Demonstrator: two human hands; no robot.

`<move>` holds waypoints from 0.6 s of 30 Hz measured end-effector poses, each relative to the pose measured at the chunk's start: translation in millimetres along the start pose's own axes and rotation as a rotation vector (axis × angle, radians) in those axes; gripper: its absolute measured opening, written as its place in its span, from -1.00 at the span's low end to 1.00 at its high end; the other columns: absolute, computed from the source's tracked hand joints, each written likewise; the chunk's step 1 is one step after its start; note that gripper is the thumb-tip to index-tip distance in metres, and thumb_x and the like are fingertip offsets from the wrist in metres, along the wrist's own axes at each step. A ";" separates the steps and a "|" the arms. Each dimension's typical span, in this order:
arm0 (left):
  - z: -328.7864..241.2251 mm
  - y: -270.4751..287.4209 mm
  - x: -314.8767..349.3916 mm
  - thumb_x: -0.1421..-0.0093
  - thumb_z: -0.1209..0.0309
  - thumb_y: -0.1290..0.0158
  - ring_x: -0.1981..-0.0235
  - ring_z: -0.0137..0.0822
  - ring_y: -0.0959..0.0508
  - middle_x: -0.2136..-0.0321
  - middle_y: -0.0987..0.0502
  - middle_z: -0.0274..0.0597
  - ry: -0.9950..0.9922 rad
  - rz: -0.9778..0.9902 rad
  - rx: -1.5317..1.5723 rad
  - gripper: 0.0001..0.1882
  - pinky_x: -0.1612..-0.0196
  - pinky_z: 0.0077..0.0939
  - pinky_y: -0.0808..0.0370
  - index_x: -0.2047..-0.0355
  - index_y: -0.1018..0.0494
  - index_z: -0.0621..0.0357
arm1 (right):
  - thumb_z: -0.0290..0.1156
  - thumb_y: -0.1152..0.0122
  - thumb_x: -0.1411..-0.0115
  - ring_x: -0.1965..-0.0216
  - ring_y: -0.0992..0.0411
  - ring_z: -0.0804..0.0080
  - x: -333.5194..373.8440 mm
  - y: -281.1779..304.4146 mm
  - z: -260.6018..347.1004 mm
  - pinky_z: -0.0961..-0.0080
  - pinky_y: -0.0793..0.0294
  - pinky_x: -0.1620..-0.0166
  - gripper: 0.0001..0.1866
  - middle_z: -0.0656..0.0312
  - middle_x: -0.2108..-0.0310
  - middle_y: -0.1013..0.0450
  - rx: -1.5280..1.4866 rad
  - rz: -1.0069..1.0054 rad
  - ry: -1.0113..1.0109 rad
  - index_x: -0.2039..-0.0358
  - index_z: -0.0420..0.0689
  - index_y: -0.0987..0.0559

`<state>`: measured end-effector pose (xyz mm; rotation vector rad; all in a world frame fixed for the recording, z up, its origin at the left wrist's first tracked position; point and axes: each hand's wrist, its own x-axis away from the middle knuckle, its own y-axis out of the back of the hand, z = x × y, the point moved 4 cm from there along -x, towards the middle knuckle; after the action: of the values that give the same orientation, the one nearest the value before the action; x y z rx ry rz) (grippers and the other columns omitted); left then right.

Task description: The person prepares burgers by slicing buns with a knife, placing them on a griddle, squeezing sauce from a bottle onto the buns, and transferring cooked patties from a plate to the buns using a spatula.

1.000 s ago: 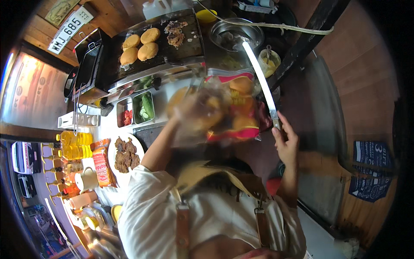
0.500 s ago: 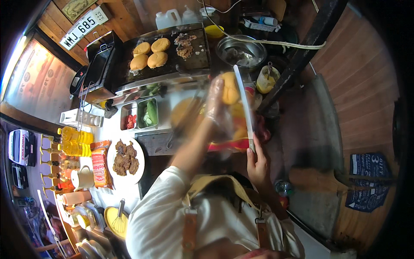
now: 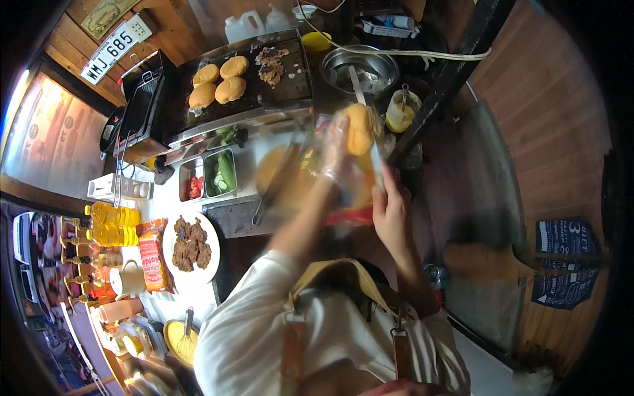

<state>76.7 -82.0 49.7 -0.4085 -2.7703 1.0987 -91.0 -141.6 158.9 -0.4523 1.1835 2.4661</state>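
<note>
A golden burger bun (image 3: pixel 358 132) is held up in my left hand (image 3: pixel 337 155), which wears a clear plastic glove and is blurred by motion. In my right hand (image 3: pixel 391 208) is the handle of a long bread knife (image 3: pixel 376 162). Its blade runs behind or into the bun, and the tip sticks out beyond the bun's far side. How deep the blade sits I cannot tell. Below the hands lies a blurred yellow and red plastic bag (image 3: pixel 356 212). A round brown board (image 3: pixel 272 168) is partly hidden left of my left hand.
On the griddle (image 3: pixel 254 102) lie several buns (image 3: pixel 231 89) and chopped meat (image 3: pixel 271 66). A metal bowl (image 3: pixel 327 74) and a sauce jar (image 3: pixel 401 112) stand beyond my hands, near a dark slanting post (image 3: pixel 439 96). Leftward are vegetable trays (image 3: pixel 220 173) and a plate (image 3: pixel 212 261) of cooked patties.
The knife has moved from beside the bun to across it, its tip now beyond the far side. My right hand has risen closer to the bun. The whole view has shifted slightly.
</note>
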 end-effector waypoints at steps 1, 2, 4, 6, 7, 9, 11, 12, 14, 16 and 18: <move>-8.1 -28.6 14.3 -0.20 0.01 0.20 0.16 -0.32 -0.41 0.16 -0.41 -0.22 0.130 -0.021 0.111 -0.52 0.13 -0.42 -0.37 0.01 -0.26 0.04 | -0.53 0.05 -0.14 0.05 -0.30 -0.06 -12.2 1.6 -5.3 0.29 -0.31 0.05 -0.60 -0.13 0.10 -0.33 -0.121 -0.002 -0.025 -0.03 -0.22 -0.29; -19.8 -39.3 22.4 -0.20 0.01 0.20 0.16 -0.32 -0.41 0.16 -0.41 -0.22 0.130 -0.019 0.109 -0.52 0.13 -0.42 -0.37 0.01 -0.26 0.04 | -0.53 0.05 -0.14 0.05 -0.30 -0.06 -11.3 0.8 -6.2 0.29 -0.31 0.05 -0.60 -0.13 0.10 -0.33 -0.123 -0.005 -0.025 -0.03 -0.22 -0.29; -33.4 -47.0 27.2 -0.17 0.07 0.10 0.06 -0.26 -0.35 0.08 -0.36 -0.12 0.081 -0.045 0.241 -0.52 -0.03 -0.24 -0.22 0.05 -0.32 0.17 | -0.55 0.06 -0.12 0.10 -0.32 -0.06 -9.5 0.8 -6.6 0.25 -0.31 0.09 -0.60 -0.11 0.15 -0.35 -0.012 -0.091 0.100 -0.02 -0.21 -0.30; -27.9 -37.3 20.0 -0.12 0.12 0.02 0.10 -0.26 -0.36 0.13 -0.39 -0.13 0.178 0.008 0.114 -0.55 0.04 -0.26 -0.26 0.08 -0.35 0.15 | -0.51 0.04 -0.11 0.06 -0.29 -0.02 -10.0 -3.4 -9.1 0.18 -0.21 -0.01 -0.56 -0.07 0.09 -0.32 0.034 -0.009 0.044 -0.05 -0.19 -0.28; -27.2 -38.0 19.9 -0.07 0.17 -0.06 0.14 -0.27 -0.37 0.18 -0.41 -0.15 0.281 0.067 -0.020 -0.58 0.11 -0.29 -0.30 0.12 -0.37 0.13 | -0.48 0.02 -0.10 0.01 -0.26 0.03 -9.3 -7.1 -12.8 0.11 -0.10 -0.12 -0.52 -0.03 0.04 -0.29 0.079 0.067 -0.021 -0.07 -0.16 -0.25; -30.8 -36.0 20.7 -0.09 0.19 -0.03 0.23 -0.31 -0.41 0.25 -0.43 -0.20 0.344 0.072 -0.143 -0.60 0.16 -0.37 -0.35 0.11 -0.34 0.14 | -0.48 0.02 -0.10 0.00 -0.25 0.02 -9.9 -14.3 -16.9 0.11 -0.12 -0.11 -0.52 -0.06 0.04 -0.28 0.122 0.095 -0.032 -0.08 -0.16 -0.24; -32.5 -35.1 20.0 -0.08 0.24 -0.03 0.34 -0.37 -0.47 0.35 -0.44 -0.25 0.378 0.067 -0.270 -0.62 0.26 -0.49 -0.42 0.13 -0.32 0.14 | -0.49 0.02 -0.10 -0.01 -0.24 0.01 -9.5 -17.6 -18.7 0.11 -0.13 -0.10 -0.51 -0.08 0.05 -0.28 0.168 0.122 -0.034 -0.09 -0.16 -0.24; -30.5 -33.0 17.6 -0.08 0.24 -0.03 0.34 -0.37 -0.47 0.35 -0.44 -0.25 0.379 0.069 -0.269 -0.62 0.26 -0.49 -0.42 0.13 -0.32 0.14 | -0.54 0.03 -0.07 0.02 -0.26 -0.02 -6.8 -13.9 -16.7 0.14 -0.23 -0.01 -0.49 -0.08 0.06 -0.29 0.183 0.052 0.038 -0.09 -0.15 -0.23; -32.9 -23.4 10.8 -0.06 0.23 -0.05 0.34 -0.36 -0.47 0.35 -0.45 -0.25 0.302 0.137 -0.005 -0.62 0.28 -0.48 -0.43 0.14 -0.32 0.13 | -0.60 0.03 -0.04 0.04 -0.28 -0.04 7.7 -11.7 -12.2 0.17 -0.32 0.09 -0.46 -0.09 0.07 -0.30 0.182 -0.007 0.119 -0.10 -0.13 -0.23; -32.7 -5.0 4.7 -0.07 0.23 -0.03 0.32 -0.34 -0.47 0.34 -0.44 -0.25 0.334 0.131 -0.092 -0.63 0.26 -0.45 -0.43 0.14 -0.32 0.12 | -0.60 0.02 -0.03 0.08 -0.30 -0.02 31.1 -6.3 -10.1 0.17 -0.34 0.14 -0.46 -0.07 0.06 -0.30 0.108 0.021 0.104 -0.09 -0.14 -0.23; -20.2 4.4 2.3 -0.08 0.23 -0.02 0.31 -0.32 -0.47 0.32 -0.44 -0.24 0.370 0.130 -0.175 -0.64 0.24 -0.43 -0.43 0.15 -0.32 0.11 | -0.59 0.02 -0.04 0.04 -0.28 -0.01 15.2 -11.9 -12.7 0.20 -0.34 0.12 -0.45 -0.08 0.04 -0.28 0.147 0.058 0.085 -0.10 -0.13 -0.21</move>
<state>79.9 -65.1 61.4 -0.7394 -2.5409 0.7157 -97.5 -142.0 136.7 -0.4914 1.4200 2.4072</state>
